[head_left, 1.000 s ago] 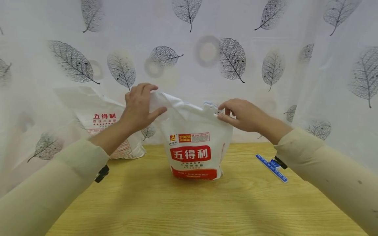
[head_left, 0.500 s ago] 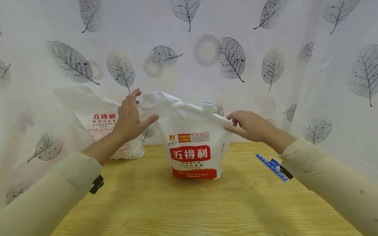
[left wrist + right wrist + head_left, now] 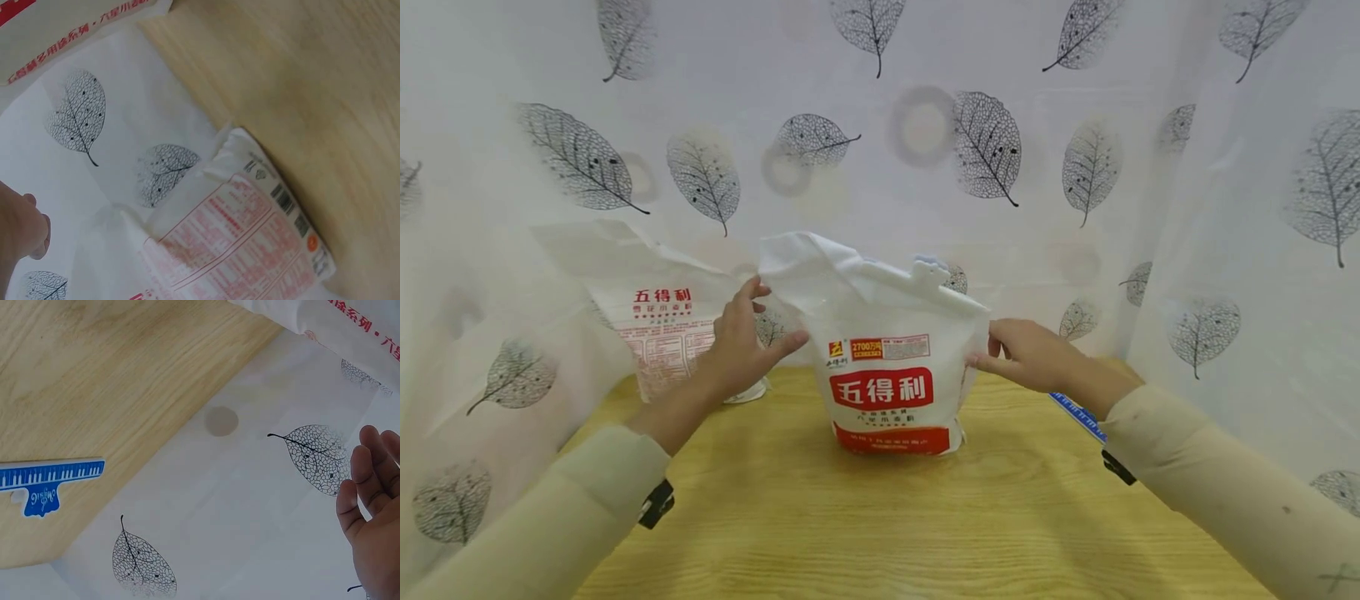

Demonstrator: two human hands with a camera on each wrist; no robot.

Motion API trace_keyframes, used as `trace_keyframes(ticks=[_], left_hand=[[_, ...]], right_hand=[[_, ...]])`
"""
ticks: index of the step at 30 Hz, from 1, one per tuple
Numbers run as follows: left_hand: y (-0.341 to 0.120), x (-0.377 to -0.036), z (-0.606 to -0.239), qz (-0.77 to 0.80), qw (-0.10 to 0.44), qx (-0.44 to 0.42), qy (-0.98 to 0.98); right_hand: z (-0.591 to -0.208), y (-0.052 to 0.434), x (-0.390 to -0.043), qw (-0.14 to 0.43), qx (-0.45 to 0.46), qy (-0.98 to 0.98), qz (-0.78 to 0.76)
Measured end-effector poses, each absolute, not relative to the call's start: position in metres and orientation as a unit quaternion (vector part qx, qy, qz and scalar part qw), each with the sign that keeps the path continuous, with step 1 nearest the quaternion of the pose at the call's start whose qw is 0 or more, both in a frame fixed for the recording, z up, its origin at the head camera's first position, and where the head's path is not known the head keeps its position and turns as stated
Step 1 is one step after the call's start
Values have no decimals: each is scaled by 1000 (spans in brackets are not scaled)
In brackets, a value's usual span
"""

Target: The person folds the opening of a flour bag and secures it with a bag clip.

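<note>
A white flour bag (image 3: 887, 367) with a red label stands upright at the middle of the wooden table (image 3: 865, 525), its top crumpled and folded over. My left hand (image 3: 751, 332) hovers open at the bag's left side, thumb pointing toward it, and holds nothing. On the other side, my right hand (image 3: 1003, 350) is open with its fingertips at the bag's right edge; I cannot tell whether they touch. In the right wrist view the right hand's fingers (image 3: 369, 487) are straight and empty. The left wrist view shows only a fingertip (image 3: 28, 225).
A second, similar bag (image 3: 662, 329) leans against the leaf-print curtain (image 3: 985, 150) at the back left, also seen in the left wrist view (image 3: 250, 244). A blue ruler-like clip (image 3: 44, 478) lies on the table right of the middle bag, partly behind my right wrist.
Both hands have let go of the bag's crumpled top and dropped down along its sides. The bag stays upright in place.
</note>
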State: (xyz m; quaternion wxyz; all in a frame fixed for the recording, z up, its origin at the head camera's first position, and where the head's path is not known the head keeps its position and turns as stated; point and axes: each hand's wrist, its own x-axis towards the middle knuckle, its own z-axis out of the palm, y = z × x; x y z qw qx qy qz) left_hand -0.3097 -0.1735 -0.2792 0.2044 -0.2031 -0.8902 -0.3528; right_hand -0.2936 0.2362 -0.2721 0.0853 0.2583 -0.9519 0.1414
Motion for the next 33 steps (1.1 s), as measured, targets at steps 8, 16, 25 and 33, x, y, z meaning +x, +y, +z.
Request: trace_keyframes(ticks=[8,16,25,33], left_hand=[[-167,-310,-309,-361,162,-200,-896],[-156,-308,-339,-362,161,-239,-886],[-148,-305,-360,-375,134,-234,-887],[-140,-308,-376,-387,98,-232,-887]], right_hand=[[-298,234,-295,82,275,-940,186],[-323,229,-293,66,273,-935,217],[-347,227,-291,49,255,-936,236],[-370,223,-291,33,247,-936,248]])
